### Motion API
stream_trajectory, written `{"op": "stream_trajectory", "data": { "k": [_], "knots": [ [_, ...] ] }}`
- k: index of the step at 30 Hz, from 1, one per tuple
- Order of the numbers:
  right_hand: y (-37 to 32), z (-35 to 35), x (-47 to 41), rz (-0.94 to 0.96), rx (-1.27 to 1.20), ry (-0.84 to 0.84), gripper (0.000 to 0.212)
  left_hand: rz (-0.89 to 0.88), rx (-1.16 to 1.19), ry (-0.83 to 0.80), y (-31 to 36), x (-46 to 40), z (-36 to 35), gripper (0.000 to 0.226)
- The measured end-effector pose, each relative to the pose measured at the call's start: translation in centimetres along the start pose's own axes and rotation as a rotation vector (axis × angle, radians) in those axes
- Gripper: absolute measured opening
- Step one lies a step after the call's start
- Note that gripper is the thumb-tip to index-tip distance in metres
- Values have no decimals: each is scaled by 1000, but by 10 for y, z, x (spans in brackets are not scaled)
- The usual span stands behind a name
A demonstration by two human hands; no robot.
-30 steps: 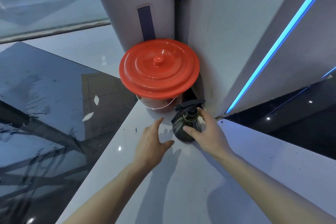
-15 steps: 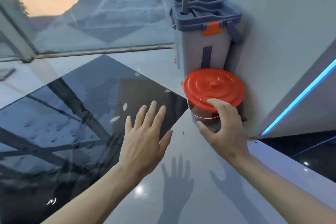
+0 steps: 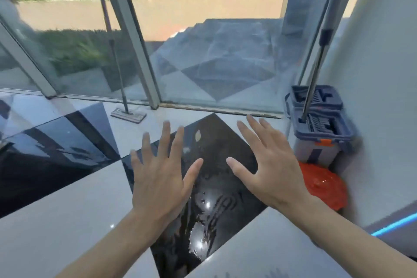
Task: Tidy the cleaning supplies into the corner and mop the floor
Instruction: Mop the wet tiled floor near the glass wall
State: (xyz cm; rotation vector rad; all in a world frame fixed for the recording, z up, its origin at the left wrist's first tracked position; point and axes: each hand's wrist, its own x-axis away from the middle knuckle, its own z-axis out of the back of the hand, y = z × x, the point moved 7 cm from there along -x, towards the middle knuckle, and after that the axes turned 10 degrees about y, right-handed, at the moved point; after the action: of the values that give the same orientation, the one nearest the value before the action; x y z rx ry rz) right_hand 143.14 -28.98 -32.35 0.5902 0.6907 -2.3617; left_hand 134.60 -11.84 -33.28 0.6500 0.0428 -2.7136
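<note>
Glossy floor [image 3: 67, 198] of pale grey and black tiles runs to a glass window wall [image 3: 203, 52] with slanted metal frames; outside lie paving and sunlit grass, a white wall [image 3: 383, 52] at right

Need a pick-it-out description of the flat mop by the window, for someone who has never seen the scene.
Start at the glass wall at the far edge of the floor. The flat mop stands at its base, left of both hands, its thin pole rising against the glass. Unlike the mop bucket in the right corner, it is a low pale rectangular pad.
</note>
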Motion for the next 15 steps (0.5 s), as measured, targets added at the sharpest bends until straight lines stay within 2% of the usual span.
{"op": "stream_trajectory", "data": {
  "k": [6, 10, 15],
  "knots": [
    [-152, 109, -94, 108, -30, 54, 77, 27, -98, 90, -103, -43, 194, 73],
    [-248, 171, -154, 170, -68, 106, 77, 61, -105, 206, -172, -67, 316, 69],
    [-313, 197, -202, 248, -55, 136, 75, 52, -68, 301, -212, -100, 387, 68]
  ]
}}
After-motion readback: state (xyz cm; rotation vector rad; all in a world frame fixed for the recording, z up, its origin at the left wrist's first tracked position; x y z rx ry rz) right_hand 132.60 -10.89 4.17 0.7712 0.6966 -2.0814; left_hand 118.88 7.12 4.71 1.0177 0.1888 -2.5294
